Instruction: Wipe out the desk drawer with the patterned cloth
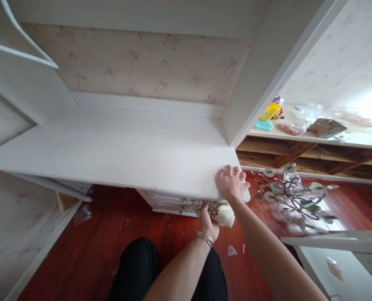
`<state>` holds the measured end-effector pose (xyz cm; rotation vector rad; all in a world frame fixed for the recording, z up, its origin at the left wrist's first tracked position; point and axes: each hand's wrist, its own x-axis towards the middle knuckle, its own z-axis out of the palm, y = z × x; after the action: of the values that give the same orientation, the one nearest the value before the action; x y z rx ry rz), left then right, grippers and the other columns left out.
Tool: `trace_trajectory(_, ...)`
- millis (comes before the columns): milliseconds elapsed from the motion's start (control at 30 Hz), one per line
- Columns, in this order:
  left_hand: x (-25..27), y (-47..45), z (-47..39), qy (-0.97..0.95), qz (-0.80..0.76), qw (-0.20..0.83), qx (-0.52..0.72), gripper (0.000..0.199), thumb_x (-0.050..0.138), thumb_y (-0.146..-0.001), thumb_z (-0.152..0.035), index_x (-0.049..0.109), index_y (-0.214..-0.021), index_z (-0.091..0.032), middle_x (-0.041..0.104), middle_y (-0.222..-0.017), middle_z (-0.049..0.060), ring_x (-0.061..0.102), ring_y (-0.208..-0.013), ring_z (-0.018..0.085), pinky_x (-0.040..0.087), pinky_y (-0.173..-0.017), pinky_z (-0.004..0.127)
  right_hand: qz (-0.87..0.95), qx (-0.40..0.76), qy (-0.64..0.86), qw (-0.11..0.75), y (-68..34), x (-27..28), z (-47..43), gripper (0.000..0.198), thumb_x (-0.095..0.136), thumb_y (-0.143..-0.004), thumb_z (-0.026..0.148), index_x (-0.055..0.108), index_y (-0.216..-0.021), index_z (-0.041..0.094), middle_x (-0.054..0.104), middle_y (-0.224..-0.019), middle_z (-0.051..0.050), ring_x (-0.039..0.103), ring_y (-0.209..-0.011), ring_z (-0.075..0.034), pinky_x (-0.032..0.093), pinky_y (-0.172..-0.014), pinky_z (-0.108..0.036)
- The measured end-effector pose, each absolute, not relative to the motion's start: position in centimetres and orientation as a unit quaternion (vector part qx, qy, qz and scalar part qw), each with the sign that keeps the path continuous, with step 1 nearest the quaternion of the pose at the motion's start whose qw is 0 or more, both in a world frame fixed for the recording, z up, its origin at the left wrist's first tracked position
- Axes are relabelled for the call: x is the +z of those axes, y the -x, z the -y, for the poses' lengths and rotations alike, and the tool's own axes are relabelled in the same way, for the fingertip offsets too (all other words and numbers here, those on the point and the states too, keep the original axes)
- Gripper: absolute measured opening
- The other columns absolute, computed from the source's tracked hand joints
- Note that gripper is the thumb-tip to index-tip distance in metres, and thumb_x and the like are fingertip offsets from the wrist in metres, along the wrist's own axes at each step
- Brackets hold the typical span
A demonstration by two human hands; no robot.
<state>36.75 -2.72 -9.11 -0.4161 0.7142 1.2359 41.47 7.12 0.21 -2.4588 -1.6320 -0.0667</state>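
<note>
My left hand [208, 222], with thin bangles at its wrist, is closed around a bunched cloth [225, 215]. This cloth is cream with a dark scroll pattern and looks fluffy at its right end. It is just under the front edge of the white desk [136, 146], close to the drawer fronts [164, 200]. On the right front corner of the desktop rests my right hand [232, 180], palm down, its fingers stretched out. The part of the cloth behind my left fingers is hidden.
A chandelier [301, 200] with curling arms lies on the red wood floor [110, 234] at right. Behind it, a low shelf [324, 140] holds a cardboard box [327, 127] and plastic bags. A white cable [26, 54] hangs at upper left. Plastic scraps litter the floor.
</note>
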Motion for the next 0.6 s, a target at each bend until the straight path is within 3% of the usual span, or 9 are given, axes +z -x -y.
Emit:
trace_trajectory(133, -12.1, -34.2, 2.4, 0.197, -0.378, 0.695, 0.579, 0.024, 0.053, -0.083, -0.029, 0.063, -0.098, -0.013, 0.069, -0.095, 0.010, 0.067, -0.085, 0.020, 0.052, -0.080, 0.035, 0.550, -0.018, 0.829, 0.098, -41.5, 0.2, -7.3, 0.054, 0.013, -0.092, 0.049, 0.048, -0.126, 0.026, 0.037, -0.142, -0.013, 0.031, -0.126, -0.036, 0.035, -0.090, -0.063)
trace_trajectory(333, -13.7, -26.8, 1.7, 0.198, -0.439, 0.596, 0.642, 0.018, 0.052, -0.085, -0.021, 0.060, -0.101, -0.017, 0.069, -0.091, 0.004, 0.065, -0.081, 0.012, 0.050, -0.085, 0.028, 0.545, 0.002, 0.833, 0.093, -41.4, 0.4, -7.3, 0.055, 0.013, -0.092, 0.049, 0.047, -0.128, 0.025, 0.034, -0.144, -0.014, 0.028, -0.128, -0.037, 0.033, -0.091, -0.063)
trace_trajectory(600, -10.3, -17.3, 1.9, 0.159, -0.438, 0.523, 0.714, 0.022, 0.051, -0.088, -0.018, 0.061, -0.107, -0.018, 0.069, -0.099, 0.005, 0.065, -0.094, 0.014, 0.050, -0.089, 0.030, 0.545, -0.005, 0.833, 0.098, -41.3, 0.5, -6.9, 0.055, 0.013, -0.092, 0.049, 0.049, -0.127, 0.026, 0.036, -0.142, -0.013, 0.031, -0.126, -0.037, 0.033, -0.091, -0.063)
